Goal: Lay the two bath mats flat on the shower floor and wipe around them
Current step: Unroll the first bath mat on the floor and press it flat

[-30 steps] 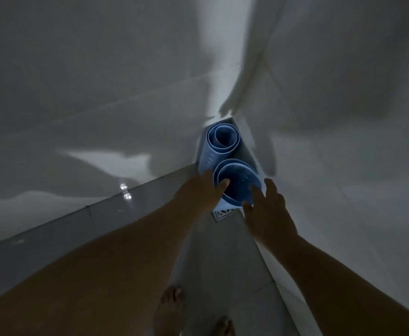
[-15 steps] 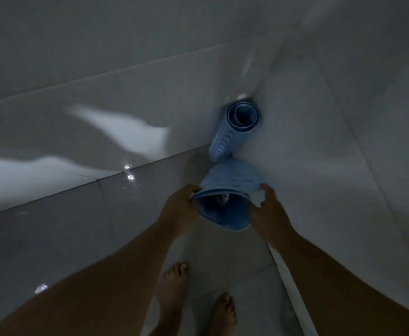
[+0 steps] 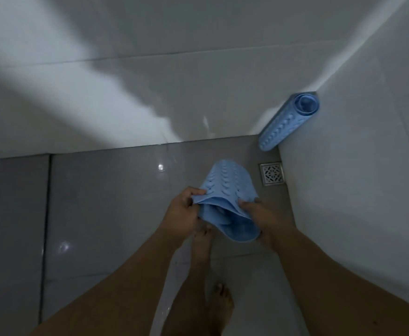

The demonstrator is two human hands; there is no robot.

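While the second rolled mat [image 3: 287,121] leans in the upper-right corner, the left hand [image 3: 182,210] and right hand [image 3: 262,218] each grasp the loosely rolled blue mat [image 3: 227,190] at centre frame.

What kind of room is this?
Most likely a shower or bathroom: glossy tiled walls, a metal floor drain in the corner, and blue bath mats, one rolled up against the wall.

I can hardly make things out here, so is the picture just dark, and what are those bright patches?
Head view: the shower is dim overall; a broad band of light crosses the wall and small glints shine on the glossy floor. The wide lens bends the tile lines. The mat held by the left hand and right hand stays fairly sharp, like the rolled mat in the corner.
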